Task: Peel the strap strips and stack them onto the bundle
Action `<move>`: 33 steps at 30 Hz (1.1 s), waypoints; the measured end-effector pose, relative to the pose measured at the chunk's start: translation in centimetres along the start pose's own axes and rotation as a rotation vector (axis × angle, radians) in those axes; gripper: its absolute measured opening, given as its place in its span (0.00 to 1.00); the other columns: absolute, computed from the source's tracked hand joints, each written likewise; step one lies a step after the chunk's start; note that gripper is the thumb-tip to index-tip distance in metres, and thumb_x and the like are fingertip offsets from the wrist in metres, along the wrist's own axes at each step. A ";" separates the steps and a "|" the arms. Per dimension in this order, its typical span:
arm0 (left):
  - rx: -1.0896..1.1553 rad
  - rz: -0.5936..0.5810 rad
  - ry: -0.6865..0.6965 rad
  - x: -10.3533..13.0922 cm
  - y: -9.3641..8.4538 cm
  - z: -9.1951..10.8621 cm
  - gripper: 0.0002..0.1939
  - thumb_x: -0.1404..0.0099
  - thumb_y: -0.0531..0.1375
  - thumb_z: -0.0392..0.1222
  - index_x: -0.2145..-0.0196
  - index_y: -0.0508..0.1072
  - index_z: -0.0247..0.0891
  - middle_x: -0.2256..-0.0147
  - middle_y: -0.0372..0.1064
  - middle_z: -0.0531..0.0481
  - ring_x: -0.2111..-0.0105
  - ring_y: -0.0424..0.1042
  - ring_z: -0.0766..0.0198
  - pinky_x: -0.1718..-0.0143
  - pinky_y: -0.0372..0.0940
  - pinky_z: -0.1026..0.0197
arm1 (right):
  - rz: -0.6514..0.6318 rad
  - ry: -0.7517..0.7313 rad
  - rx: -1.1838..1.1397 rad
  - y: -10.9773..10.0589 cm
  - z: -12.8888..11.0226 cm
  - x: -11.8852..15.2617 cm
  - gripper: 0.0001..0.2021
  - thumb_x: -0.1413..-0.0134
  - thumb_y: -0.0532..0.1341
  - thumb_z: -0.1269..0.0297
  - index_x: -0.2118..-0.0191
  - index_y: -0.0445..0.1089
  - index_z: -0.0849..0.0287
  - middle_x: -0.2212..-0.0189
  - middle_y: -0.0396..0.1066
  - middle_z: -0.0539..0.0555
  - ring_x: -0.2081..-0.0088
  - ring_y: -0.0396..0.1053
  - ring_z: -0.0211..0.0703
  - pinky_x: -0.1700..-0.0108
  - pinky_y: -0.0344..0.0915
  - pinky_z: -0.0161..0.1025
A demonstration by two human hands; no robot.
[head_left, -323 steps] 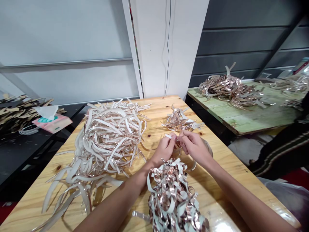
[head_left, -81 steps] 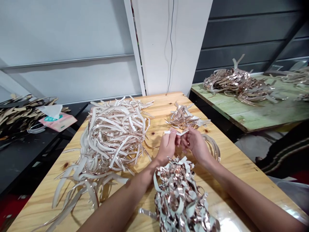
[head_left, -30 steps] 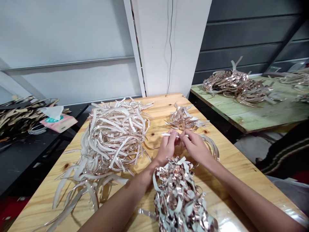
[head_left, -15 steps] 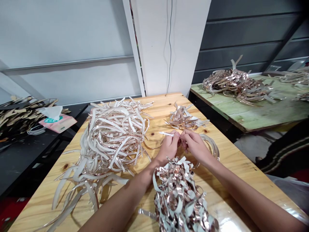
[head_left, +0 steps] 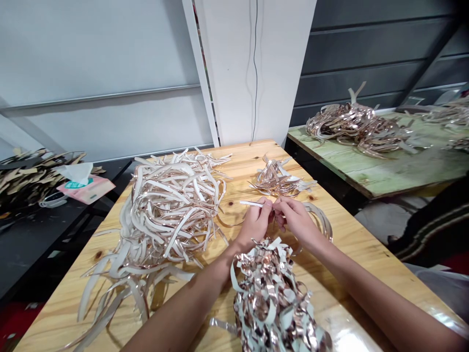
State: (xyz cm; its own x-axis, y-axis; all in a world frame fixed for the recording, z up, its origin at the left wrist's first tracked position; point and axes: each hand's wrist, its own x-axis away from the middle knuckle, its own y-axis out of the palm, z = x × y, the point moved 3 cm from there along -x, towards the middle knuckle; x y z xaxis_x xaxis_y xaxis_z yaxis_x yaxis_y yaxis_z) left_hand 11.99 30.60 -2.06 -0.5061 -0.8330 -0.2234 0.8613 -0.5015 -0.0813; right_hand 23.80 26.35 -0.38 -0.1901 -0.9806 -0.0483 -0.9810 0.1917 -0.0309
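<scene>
My left hand is closed on a thin white strip, whose end sticks out to the left. Touching or nearly touching it, my right hand has its fingers pinched together, and what they hold is too small to make out. Just below both hands lies a dense bundle of curled copper and pale-green strips. To the left is a large tangled pile of white and rose-gold strips. Beyond my hands sits a smaller heap of shiny strips. Looped strips lie beside my right wrist.
The wooden table fills the middle. On a dark table at left are a pink tissue pack and a pile of brown strips. A green table at right bears more shiny strips. Dark striped fabric is at far right.
The view has shifted very slightly. Both hands stay in nearly the same place, and the end of the white strip has moved a little to the left.
</scene>
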 end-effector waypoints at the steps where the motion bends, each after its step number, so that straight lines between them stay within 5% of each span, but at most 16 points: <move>1: 0.002 -0.002 0.000 0.0 0.0 0.0 0.19 0.24 0.49 0.54 0.69 0.63 0.41 0.73 0.63 0.54 0.72 0.63 0.64 0.67 0.58 0.61 | -0.005 -0.004 0.003 0.0 -0.1 0.0 0.16 0.41 0.59 0.58 0.78 0.59 0.54 0.84 0.59 0.45 0.80 0.58 0.39 0.76 0.56 0.37; 33: -0.088 -0.037 0.004 -0.2 -0.2 -0.7 0.18 0.23 0.48 0.51 0.69 0.60 0.40 0.72 0.57 0.55 0.69 0.58 0.65 0.64 0.57 0.62 | 0.008 -0.112 0.270 0.1 -0.7 0.6 0.15 0.37 0.55 0.58 0.76 0.58 0.54 0.80 0.61 0.46 0.75 0.61 0.41 0.70 0.55 0.39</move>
State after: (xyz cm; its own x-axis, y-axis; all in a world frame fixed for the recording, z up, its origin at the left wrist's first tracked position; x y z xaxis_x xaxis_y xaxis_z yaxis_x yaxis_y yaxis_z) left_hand 11.94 31.05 -2.64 -0.5380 -0.8130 -0.2226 0.8424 -0.5098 -0.1743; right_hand 23.52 25.78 0.32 -0.1773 -0.9712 -0.1590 -0.9306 0.2180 -0.2939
